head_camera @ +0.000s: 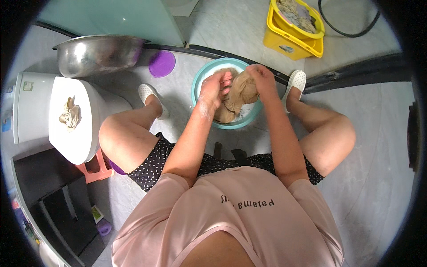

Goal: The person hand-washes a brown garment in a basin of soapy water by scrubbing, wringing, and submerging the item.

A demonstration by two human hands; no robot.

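Note:
A round turquoise plastic basin [200,113] with white suds stands on the tiled floor between my feet. Wet tan cloth [242,88] lies partly in it, and its upper part is lifted. My right hand [262,76] grips this raised part near the basin's far right rim. Over the left side of the basin is my left hand [218,85], its fingers apart and slightly curled beside the cloth, with suds on the wrist.
A steel tub [98,55] and purple disc [162,64] are at the left. The closed toilet lid [75,143] bears a crumpled beige cloth [70,115]. Yellow containers [293,50] with fabric stand beyond a dark sill [213,53]. A black hose [353,34] is at far right.

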